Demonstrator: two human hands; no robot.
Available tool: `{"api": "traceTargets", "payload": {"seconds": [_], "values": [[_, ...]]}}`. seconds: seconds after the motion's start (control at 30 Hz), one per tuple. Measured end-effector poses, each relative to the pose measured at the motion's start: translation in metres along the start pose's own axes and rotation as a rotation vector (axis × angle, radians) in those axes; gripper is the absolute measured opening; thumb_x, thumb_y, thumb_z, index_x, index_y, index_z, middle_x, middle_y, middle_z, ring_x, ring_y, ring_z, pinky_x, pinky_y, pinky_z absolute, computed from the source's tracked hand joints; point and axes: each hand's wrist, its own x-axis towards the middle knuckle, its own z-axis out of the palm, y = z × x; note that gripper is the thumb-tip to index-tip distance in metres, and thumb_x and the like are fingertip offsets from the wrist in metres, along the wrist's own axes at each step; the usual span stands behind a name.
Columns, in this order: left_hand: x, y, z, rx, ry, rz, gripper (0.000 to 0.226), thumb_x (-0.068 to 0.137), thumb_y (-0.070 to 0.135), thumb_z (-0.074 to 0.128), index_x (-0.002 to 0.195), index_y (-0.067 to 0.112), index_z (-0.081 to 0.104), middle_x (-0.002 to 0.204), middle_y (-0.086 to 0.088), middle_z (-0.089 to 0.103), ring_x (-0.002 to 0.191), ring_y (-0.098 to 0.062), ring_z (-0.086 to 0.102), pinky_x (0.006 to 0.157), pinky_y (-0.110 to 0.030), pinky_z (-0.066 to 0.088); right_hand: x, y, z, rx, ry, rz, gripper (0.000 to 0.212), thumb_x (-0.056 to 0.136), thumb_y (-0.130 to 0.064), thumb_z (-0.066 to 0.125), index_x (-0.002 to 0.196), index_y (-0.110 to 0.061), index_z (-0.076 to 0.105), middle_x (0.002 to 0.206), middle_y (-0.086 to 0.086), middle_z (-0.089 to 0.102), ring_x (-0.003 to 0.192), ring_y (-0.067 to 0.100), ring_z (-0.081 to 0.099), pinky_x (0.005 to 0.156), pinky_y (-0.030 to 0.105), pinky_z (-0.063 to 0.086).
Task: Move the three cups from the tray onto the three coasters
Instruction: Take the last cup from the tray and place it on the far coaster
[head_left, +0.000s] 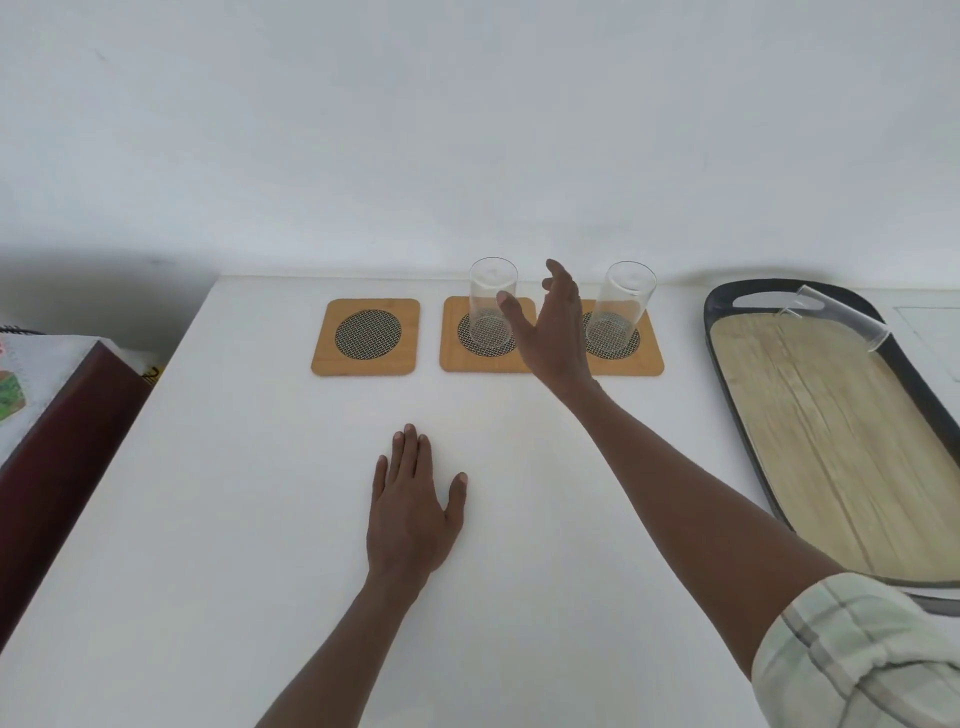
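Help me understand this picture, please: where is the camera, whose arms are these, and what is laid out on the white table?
There is no machine here. The single picture comes from a wide-angle camera worn on a person's head, looking forward and down, so the two bare arms are the wearer's own.

The left hand lies flat on the white table, holding nothing. The right hand is open beside the middle glass cup and grips nothing.

Three wooden coasters sit in a row. The left coaster is bare; the middle coaster and the right coaster each carry an upright clear cup, the right-hand cup included. A third cup lies tipped on the far rim of the tray.
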Motion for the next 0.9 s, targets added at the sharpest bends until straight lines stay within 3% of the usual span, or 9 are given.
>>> {"api": "traceTargets", "payload": {"seconds": [0.1, 0.37, 0.53, 0.77, 0.9], "values": [[0.000, 0.000, -0.001, 0.010, -0.002, 0.006, 0.076, 0.096, 0.057, 0.030, 0.153, 0.007, 0.024, 0.164, -0.005, 0.015, 0.152, -0.016, 0.007, 0.123, -0.039, 0.013, -0.027, 0.006, -0.013, -0.060, 0.007, -0.102, 0.073, 0.095, -0.049, 0.057, 0.146, -0.002, 0.034, 0.135, 0.016, 0.051, 0.126, 0.031, 0.048, 0.103, 0.042, 0.044], [-0.002, 0.001, -0.001, 0.009, -0.002, 0.028, 0.077, 0.097, 0.058, 0.024, 0.150, 0.003, 0.032, 0.162, -0.010, 0.023, 0.151, -0.020, 0.015, 0.122, -0.043, 0.015, -0.093, 0.026, -0.067, -0.097, 0.033, -0.146, 0.044, 0.098, -0.033, 0.056, 0.133, -0.007, 0.049, 0.126, 0.011, 0.057, 0.117, 0.028, 0.052, 0.097, 0.038, 0.047], [-0.002, 0.012, -0.007, 0.031, -0.076, 0.028, 0.092, 0.090, 0.068, 0.011, 0.152, 0.001, 0.023, 0.164, -0.013, 0.015, 0.152, -0.024, 0.009, 0.123, -0.044, 0.010, -0.114, 0.044, -0.117, -0.153, 0.067, -0.163, 0.034, 0.097, -0.025, 0.059, 0.125, -0.006, 0.055, 0.121, 0.010, 0.062, 0.111, 0.028, 0.057, 0.093, 0.039, 0.049], [-0.001, 0.092, 0.008, -0.067, -0.105, 0.136, 0.092, 0.091, 0.069, 0.010, 0.154, 0.003, 0.017, 0.165, -0.010, 0.008, 0.153, -0.020, 0.001, 0.123, -0.039, 0.003, -0.117, 0.075, -0.184, -0.193, 0.162, -0.134, 0.026, 0.096, -0.020, 0.060, 0.118, -0.007, 0.060, 0.116, 0.009, 0.065, 0.105, 0.029, 0.061, 0.089, 0.041, 0.051], [-0.001, 0.144, 0.027, -0.091, -0.120, 0.216, 0.090, 0.092, 0.069, 0.009, 0.155, 0.004, 0.016, 0.165, -0.009, 0.006, 0.152, -0.018, -0.001, 0.123, -0.037, 0.000, -0.110, 0.097, -0.218, -0.214, 0.200, -0.077, 0.025, 0.096, -0.021, 0.060, 0.116, -0.006, 0.060, 0.113, 0.008, 0.064, 0.105, 0.028, 0.059, 0.086, 0.032, 0.044]]}}
